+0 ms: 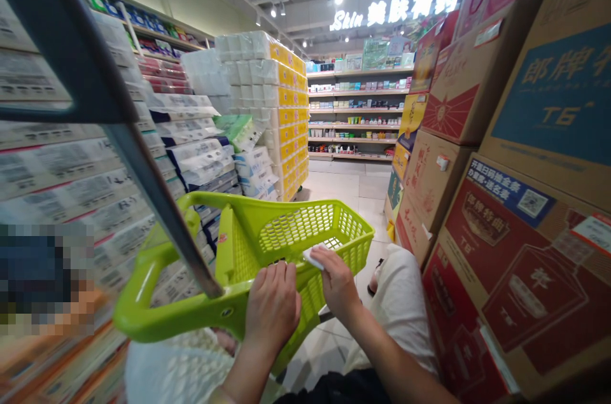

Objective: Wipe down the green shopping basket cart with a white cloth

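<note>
- While the left hand [273, 292] lay curled over the near rim of the green shopping basket [233, 296], the right hand [338, 273] rested farther forward along that rim.
- Right grip: fingers nearly together, closed on a white wad [312, 256] that showed past the fingertips, against the basket's rim.
- Left grip: fingers bent around the edge; it probably held the rim alone, its fingertips being hidden.
- A grey metal pole [162, 200] slanted up from the basket's handle end.
- Printed cartons [501, 264] were stacked at right; wrapped paper packs [286, 111] stood piled beyond the basket.
</note>
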Motion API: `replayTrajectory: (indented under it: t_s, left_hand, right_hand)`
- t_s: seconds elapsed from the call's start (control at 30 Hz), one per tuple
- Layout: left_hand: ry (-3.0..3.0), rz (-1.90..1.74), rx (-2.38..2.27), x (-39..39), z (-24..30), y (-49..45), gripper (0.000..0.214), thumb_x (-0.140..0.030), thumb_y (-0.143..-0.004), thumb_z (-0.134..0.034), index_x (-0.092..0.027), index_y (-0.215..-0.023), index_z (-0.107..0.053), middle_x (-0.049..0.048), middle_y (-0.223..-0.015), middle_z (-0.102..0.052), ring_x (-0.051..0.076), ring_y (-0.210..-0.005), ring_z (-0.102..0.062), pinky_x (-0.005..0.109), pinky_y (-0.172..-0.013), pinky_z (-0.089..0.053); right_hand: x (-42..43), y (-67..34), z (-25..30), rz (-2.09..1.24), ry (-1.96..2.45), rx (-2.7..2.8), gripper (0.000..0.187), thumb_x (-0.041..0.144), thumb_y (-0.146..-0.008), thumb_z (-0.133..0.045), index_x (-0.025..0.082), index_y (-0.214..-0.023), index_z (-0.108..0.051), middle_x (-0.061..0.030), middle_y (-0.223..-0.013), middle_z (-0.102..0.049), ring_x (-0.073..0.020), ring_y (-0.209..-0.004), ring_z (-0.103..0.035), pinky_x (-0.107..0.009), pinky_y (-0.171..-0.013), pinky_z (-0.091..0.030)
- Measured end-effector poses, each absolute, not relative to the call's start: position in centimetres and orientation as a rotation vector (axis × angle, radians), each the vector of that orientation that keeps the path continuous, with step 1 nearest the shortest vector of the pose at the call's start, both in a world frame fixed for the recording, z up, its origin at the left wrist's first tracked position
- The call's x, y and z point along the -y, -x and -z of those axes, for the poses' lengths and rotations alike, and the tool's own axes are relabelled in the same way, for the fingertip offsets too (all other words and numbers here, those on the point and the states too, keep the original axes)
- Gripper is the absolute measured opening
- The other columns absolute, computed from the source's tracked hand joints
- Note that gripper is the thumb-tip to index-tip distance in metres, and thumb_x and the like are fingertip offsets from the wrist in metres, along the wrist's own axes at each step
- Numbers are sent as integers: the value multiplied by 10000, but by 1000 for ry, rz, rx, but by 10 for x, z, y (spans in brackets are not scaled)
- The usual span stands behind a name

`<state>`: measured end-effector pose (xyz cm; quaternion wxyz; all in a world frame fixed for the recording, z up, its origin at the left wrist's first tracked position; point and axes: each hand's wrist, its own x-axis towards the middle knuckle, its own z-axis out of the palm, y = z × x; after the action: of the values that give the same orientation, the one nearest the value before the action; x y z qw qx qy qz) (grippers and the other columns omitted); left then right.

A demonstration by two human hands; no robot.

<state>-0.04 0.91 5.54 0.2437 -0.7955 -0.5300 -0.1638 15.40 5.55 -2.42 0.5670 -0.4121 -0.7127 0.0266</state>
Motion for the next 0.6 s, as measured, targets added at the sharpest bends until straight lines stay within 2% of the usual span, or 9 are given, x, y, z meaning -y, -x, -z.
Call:
replayTrajectory:
  t_s: [0.1,0.3,0.5,0.6]
  left_hand:
    - [2176,442,1450,-9,-54,1,191,-138,-768,-521,-156,-936,-609,72,-828,-576,253,-811,-515,394,-790,-374]
    - [2179,449,1440,-8,-54,1,210,-137,-774,-514,-147,-960,-609,81,-856,-587,255,-835,-517,394,-812,-376]
    - [2188,464,1446,-8,-54,1,206,-125,-772,-510,-154,-950,-609,72,-835,-577,242,-816,-513,388,-802,-374]
    - [2192,462,1439,-8,-53,3,221,-130,-771,-514,-147,-969,-611,79,-854,-584,246,-834,-516,390,-812,-375]
  right_hand:
    - [-53,-151,23,-80,916,1743,470,34,-863,-399,240,-1206,-645,-60,-1220,-679,-193,-1215,-582,-425,-1077,-444]
    - [-61,-166,27,-11,1101,1610,453,26,-848,-396,209,-1146,-684,-93,-1158,-704,-233,-1192,-601,-489,-1076,-433]
    - [-50,-151,12,-99,916,1781,449,30,-868,-388,224,-1163,-666,-73,-1174,-694,-189,-1175,-603,-407,-1059,-464]
    - [-57,-160,10,-92,1017,1750,424,37,-868,-392,219,-1119,-681,-81,-1109,-709,-206,-1108,-630,-414,-1019,-486]
